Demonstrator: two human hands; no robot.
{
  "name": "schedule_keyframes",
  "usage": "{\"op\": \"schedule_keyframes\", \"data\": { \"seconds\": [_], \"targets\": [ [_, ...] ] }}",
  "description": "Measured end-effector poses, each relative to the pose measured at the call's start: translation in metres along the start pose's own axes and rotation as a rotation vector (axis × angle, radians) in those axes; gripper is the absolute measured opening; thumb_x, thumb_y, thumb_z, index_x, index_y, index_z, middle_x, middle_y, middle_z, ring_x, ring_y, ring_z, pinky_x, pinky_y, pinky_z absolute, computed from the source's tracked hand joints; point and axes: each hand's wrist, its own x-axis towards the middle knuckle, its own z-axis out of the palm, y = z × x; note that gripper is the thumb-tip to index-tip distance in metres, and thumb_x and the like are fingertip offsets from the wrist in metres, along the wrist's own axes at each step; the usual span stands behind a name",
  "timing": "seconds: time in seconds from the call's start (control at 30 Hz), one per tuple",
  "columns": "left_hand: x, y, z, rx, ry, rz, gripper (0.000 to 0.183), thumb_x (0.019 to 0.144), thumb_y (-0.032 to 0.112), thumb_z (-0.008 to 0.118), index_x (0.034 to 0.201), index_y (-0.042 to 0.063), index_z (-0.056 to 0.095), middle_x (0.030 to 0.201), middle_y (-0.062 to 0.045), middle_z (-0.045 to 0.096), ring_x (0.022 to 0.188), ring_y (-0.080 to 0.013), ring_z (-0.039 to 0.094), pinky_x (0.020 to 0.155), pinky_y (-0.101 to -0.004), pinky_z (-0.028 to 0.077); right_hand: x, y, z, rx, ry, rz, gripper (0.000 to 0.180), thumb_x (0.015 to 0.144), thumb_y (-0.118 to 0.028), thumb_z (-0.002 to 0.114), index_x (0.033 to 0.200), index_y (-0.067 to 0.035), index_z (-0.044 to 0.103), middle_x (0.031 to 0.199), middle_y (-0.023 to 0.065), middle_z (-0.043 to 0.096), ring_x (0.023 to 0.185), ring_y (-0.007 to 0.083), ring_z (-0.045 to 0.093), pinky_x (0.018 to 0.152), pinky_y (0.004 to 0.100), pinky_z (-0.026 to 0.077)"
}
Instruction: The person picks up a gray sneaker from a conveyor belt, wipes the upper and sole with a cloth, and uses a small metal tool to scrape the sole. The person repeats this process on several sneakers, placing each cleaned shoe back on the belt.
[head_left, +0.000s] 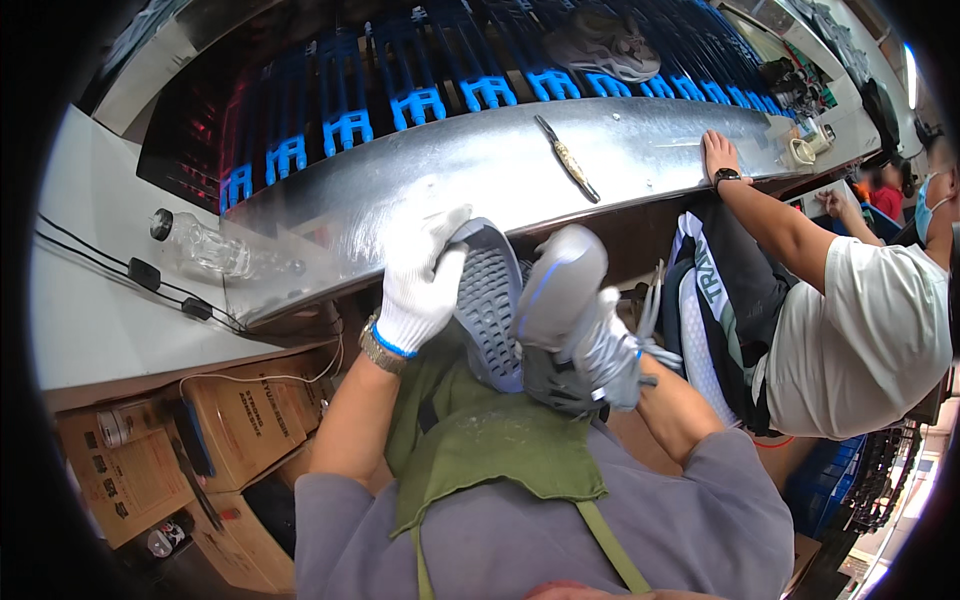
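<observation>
My left hand, in a white knit glove with a blue cuff, grips the front end of a grey rubber outsole, its lugged tread turned up. Close beside it, a grey lace-up shoe upper with a rounded toe is held by my right hand. The upper and its laces cover most of that hand; a bit of white glove shows. Whether sole and upper touch at the heel, I cannot tell. Both are above the green apron on my lap, at the bench's front edge.
A slim tool with a patterned handle lies on the metal ledge. Beyond run blue conveyor forks, with a sneaker on them. Left are a plastic bottle and cables; cardboard boxes below. A co-worker's hand rests at right.
</observation>
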Motion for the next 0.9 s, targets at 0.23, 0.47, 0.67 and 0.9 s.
{"op": "schedule_keyframes", "data": {
  "seconds": [0.23, 0.47, 0.67, 0.9],
  "targets": [
    [0.027, 0.056, -0.021, -0.1, 0.034, -0.042, 0.038, 0.1, -0.007, 0.063, 0.135, -0.002, 0.076, 0.127, -0.019, 0.08, 0.119, -0.0296, 0.078, 0.108, -0.039, 0.058, -0.043, 0.019, -0.03, -0.073, 0.097, 0.208, 0.061, 0.121, -0.036, 0.044, 0.171, -0.001, 0.042, 0.167, 0.0224, 0.054, 0.148, 0.0348, 0.061, 0.123, 0.0475, 0.055],
    [0.001, 0.037, -0.009, -0.269, -0.105, -0.061, 0.052, 0.097, -0.016, 0.06, 0.147, -0.004, 0.07, 0.141, -0.023, 0.076, 0.136, -0.0343, 0.072, 0.116, -0.0406, 0.056, -0.035, 0.033, -0.039, -0.448, 0.17, 0.176, 0.038, 0.116, -0.01, 0.061, 0.152, 0.003, 0.064, 0.144, 0.0147, 0.074, 0.126, 0.0231, 0.075, 0.102, 0.0373, 0.066],
    [-0.015, 0.039, -0.039, -0.458, -0.261, -0.174, 0.061, 0.099, -0.012, 0.058, 0.16, -0.006, 0.058, 0.162, -0.029, 0.061, 0.155, -0.0418, 0.057, 0.129, -0.0486, 0.044, -0.025, 0.033, -0.002, -0.472, 0.124, 0.171, 0.031, 0.113, -0.01, 0.068, 0.14, 0.002, 0.075, 0.131, 0.011, 0.08, 0.119, 0.0184, 0.076, 0.102, 0.0328, 0.064],
    [-0.031, 0.035, -0.042, -0.406, -0.207, -0.109, 0.053, 0.103, 0.001, 0.061, 0.155, -0.006, 0.062, 0.163, -0.032, 0.06, 0.155, -0.0484, 0.056, 0.13, -0.0534, 0.041, -0.02, 0.031, 0.004, -0.573, 0.083, 0.143, 0.035, 0.115, -0.02, 0.067, 0.141, 0.002, 0.074, 0.129, 0.005, 0.079, 0.114, 0.0106, 0.071, 0.097, 0.0296, 0.061]
  ]
}}
